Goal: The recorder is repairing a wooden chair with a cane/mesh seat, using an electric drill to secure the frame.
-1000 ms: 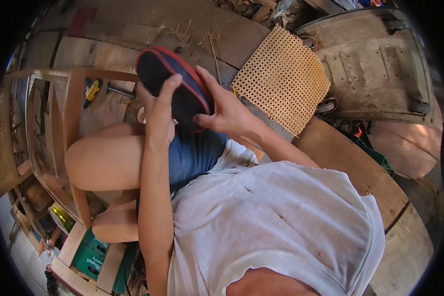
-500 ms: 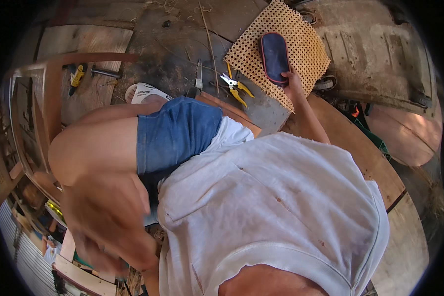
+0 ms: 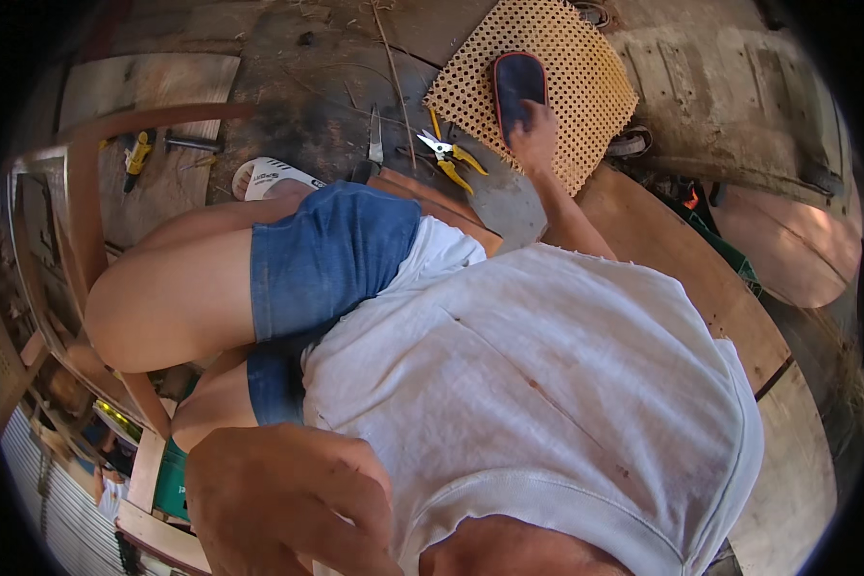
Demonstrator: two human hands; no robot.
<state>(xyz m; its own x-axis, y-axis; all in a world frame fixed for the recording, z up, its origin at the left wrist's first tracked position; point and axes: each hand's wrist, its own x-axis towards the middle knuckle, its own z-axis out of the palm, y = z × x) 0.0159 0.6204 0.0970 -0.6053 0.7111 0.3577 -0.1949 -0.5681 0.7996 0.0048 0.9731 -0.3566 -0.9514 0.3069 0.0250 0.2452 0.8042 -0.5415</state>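
A dark blue oval case [image 3: 520, 77] with red edging lies on a sheet of woven cane [image 3: 586, 106] at the upper right. My right hand [image 3: 536, 142] reaches over its near end, fingers bent onto it. Large and close at the lower edge, my left hand [image 3: 283, 494] is raised in front of my white shirt. Its fingers are curled together, and whatever they might hold is hidden. Yellow-handled snips [image 3: 451, 158] rest on the floor left of the cane sheet, blades apart. Beside them is a metal blade [image 3: 375, 136].
A wooden frame [image 3: 86, 211] stands at the left, near a yellow-and-black tool [image 3: 139, 158] and a hammer [image 3: 194, 143]. Curved wooden panels [image 3: 682, 250] lie at the right. Below the snips is a reddish-brown board [image 3: 442, 206]. A long thin strip [image 3: 394, 72] crosses the floor.
My right hand has moved from the case's near end further onto it, fingers now bent over its top. My left hand has come from beside my knee to the front of my shirt.
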